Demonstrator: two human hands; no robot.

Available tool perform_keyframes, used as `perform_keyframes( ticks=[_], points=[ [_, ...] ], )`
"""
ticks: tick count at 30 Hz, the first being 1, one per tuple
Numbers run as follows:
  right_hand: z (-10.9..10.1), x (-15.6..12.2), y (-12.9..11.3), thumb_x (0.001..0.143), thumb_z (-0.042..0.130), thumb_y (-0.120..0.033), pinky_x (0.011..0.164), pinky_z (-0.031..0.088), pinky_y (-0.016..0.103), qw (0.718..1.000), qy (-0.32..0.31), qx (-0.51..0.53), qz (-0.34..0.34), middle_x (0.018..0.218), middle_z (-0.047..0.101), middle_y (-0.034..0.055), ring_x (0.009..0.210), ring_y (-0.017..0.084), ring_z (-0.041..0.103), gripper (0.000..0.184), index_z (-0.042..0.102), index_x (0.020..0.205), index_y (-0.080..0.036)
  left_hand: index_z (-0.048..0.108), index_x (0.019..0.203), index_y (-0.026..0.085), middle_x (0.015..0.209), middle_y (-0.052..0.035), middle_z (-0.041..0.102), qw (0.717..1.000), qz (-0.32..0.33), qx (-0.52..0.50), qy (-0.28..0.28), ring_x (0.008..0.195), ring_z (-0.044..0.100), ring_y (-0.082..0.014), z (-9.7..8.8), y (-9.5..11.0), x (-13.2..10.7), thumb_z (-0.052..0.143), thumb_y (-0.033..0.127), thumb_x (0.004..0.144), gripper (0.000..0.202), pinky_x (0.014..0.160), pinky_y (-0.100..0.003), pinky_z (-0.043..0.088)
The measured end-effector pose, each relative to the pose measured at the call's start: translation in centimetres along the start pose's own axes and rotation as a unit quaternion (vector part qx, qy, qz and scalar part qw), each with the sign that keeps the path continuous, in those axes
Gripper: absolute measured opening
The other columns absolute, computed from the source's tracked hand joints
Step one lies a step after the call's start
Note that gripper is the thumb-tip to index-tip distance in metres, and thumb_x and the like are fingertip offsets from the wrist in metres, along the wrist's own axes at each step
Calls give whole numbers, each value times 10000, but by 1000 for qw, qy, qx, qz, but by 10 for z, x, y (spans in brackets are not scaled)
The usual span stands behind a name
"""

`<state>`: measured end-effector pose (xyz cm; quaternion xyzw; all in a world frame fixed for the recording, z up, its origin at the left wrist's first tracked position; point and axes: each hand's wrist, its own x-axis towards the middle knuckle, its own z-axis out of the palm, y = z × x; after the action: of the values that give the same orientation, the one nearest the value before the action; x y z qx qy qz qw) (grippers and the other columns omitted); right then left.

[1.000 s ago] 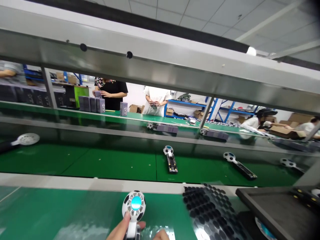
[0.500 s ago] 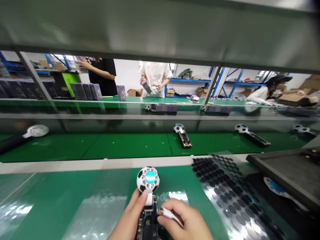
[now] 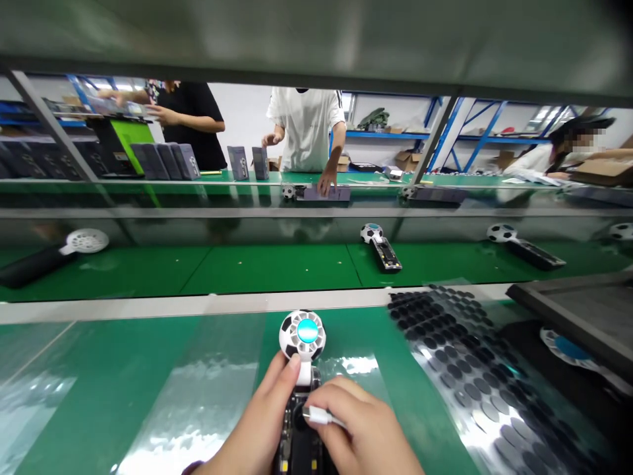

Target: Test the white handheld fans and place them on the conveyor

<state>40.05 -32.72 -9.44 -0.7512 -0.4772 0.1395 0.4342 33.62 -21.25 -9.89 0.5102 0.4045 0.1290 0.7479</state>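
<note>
My left hand (image 3: 270,412) grips a handheld fan (image 3: 302,336) with a soccer-ball head and a blue disc at its centre. The fan's dark handle (image 3: 298,442) points toward me, with circuitry and small yellow-lit spots showing on it. Pinched between the thumb and fingers of my right hand (image 3: 363,422) is a white cable plug (image 3: 316,414). The plug's metal tip lies over the handle; whether it touches cannot be seen. The cable trails back under my right hand.
Sheets of round black stickers (image 3: 459,369) lie to the right, beside a dark tray (image 3: 578,323). Clear plastic film (image 3: 208,389) covers the bench at left. Beyond the ledge, a green conveyor (image 3: 257,264) carries more fans (image 3: 383,247). Several people and grey boxes (image 3: 165,161) are across it.
My right hand has brought the plug leftward over the fan's handle. Yellow spots now show low on the handle. A person opposite has set down a box and reaches to the conveyor.
</note>
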Motion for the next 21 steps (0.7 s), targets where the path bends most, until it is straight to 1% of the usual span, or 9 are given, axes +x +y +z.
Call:
perform_keyframes(
  ticks=[3,5,8,11,14,18,19,21],
  points=[
    [2,-1,-1,711,442,-108,549,408,179,1000,17,-8,5,705,590,-26,617,112,571,191,578,734,-240,581,1016,189,787,-30,691,1000,-4,1,-9,877,587,-254,-1,-2,2,580,534,621,525,766,-306,401],
    [4,-2,-2,708,438,-117,535,403,176,999,27,-13,13,692,593,-30,603,109,569,187,577,732,-240,564,1036,197,741,-16,678,999,-8,-17,-27,858,576,-239,-1,-4,3,587,530,622,532,713,-284,391],
    [7,-5,-1,706,416,-118,547,412,185,999,34,-21,26,720,605,-32,623,113,577,209,572,754,-250,538,1054,209,630,21,626,996,-22,-61,-53,738,559,-189,-1,-4,1,596,499,642,507,628,-251,364],
    [10,-7,1,704,403,-117,552,417,189,998,38,-29,31,740,611,-40,629,112,581,226,561,774,-262,548,1002,211,593,43,579,993,-35,-88,-72,607,499,-137,1,-1,-4,589,456,678,409,583,-238,339],
    [12,-9,1,708,401,-128,528,411,186,998,47,-42,25,718,604,-53,602,108,575,213,549,762,-273,551,932,205,572,55,538,990,-41,-106,-78,565,450,-116,3,3,-9,582,428,698,324,566,-234,321],
    [13,-11,1,706,395,-132,500,408,191,995,62,-74,3,719,598,-59,581,114,575,210,530,770,-281,521,742,188,603,53,515,991,-29,-104,-76,612,430,-114,3,4,-13,560,406,727,222,604,-242,319],
    [13,-11,1,707,390,-133,494,412,193,995,60,-83,-3,724,596,-56,577,116,575,213,526,777,-281,512,729,187,614,53,510,991,-26,-102,-80,623,425,-114,3,4,-13,545,404,741,220,614,-243,320],
    [12,-12,1,715,379,-137,479,422,195,993,55,-101,-16,732,592,-48,566,120,577,215,523,785,-281,512,761,192,637,54,502,990,-24,-97,-97,637,415,-111,1,4,-13,512,409,767,217,622,-242,321]
  ],
)
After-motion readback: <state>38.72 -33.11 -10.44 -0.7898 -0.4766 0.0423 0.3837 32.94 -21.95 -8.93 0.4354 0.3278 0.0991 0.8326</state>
